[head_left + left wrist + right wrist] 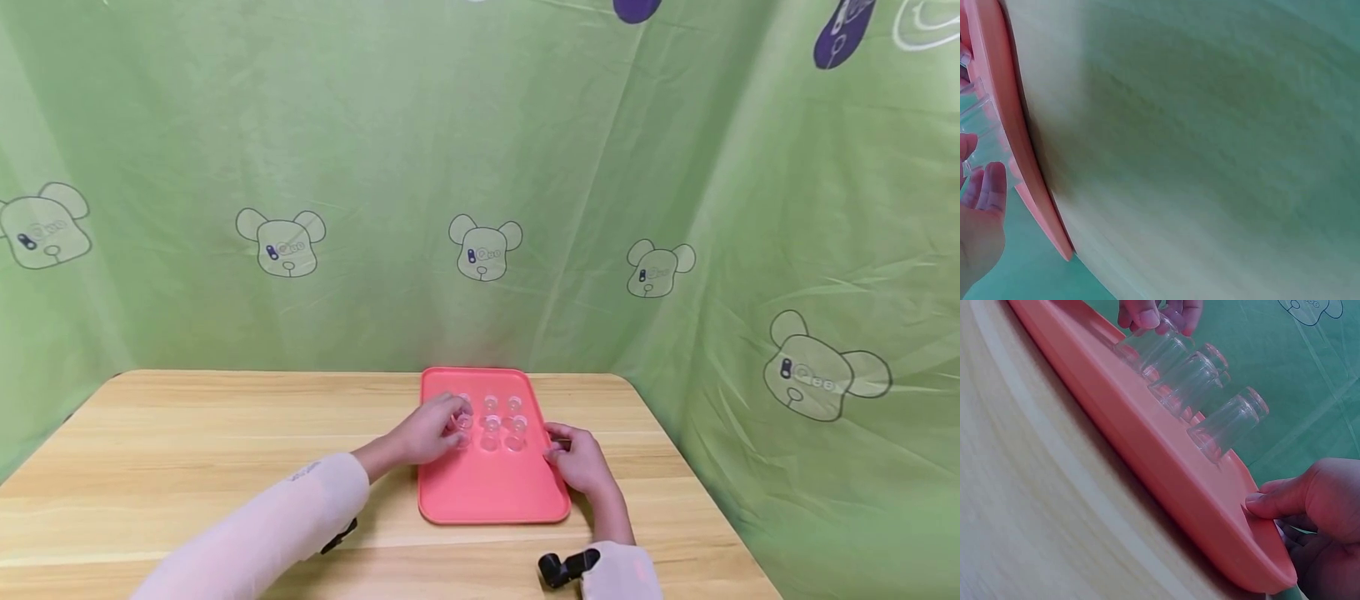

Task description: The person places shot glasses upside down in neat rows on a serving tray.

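Observation:
A pink tray [495,492] lies on the table with several small clear glasses [514,437] on it in rows. Their wider ends sit on the tray, so they look upside down. My left hand [429,430] reaches over the tray's left side, thumb and fingertips around the narrow top of a front-left glass [1146,349]. That glass appears to touch the tray. At the right rim, my right hand [581,461] grips the tray, its thumb [1272,501] over the edge and other fingers outside, partly hidden.
The wooden table [225,433] extends to both sides of the tray, farther to the left. A green curtain [390,167] with printed bear heads hangs behind and at the sides. A black wrist device [564,569] sits at the right sleeve.

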The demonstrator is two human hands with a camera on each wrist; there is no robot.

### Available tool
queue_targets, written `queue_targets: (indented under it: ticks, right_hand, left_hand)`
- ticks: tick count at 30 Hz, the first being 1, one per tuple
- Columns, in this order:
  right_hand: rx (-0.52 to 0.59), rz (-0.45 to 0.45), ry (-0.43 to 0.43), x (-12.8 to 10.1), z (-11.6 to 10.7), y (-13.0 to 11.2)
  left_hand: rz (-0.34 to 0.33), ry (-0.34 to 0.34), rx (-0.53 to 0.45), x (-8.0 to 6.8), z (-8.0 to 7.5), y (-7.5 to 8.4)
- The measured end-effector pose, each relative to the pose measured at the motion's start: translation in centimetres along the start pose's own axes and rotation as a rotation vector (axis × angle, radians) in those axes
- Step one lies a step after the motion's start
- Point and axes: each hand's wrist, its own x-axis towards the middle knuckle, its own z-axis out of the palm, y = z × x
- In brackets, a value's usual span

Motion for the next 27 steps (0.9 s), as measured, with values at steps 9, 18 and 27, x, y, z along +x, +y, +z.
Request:
queue_targets:
  ticks: [9, 18, 27]
  right_hand:
    - [0.008, 0.001, -0.004, 0.1, 0.1, 0.0]
    - [0.005, -0.005, -0.016, 0.8, 0.8, -0.3]
    - [-0.039, -0.042, -0.020, -0.5, -2.0, -0.7]
  left_hand:
    - [-0.025, -0.002, -0.007, -0.1, 0.2, 0.0]
    - [-0.058, 0.039, 0.022, -1.5, -2.2, 0.4]
    - [-0.110, 0.107, 0.169, -5.7, -7.1, 0.7]
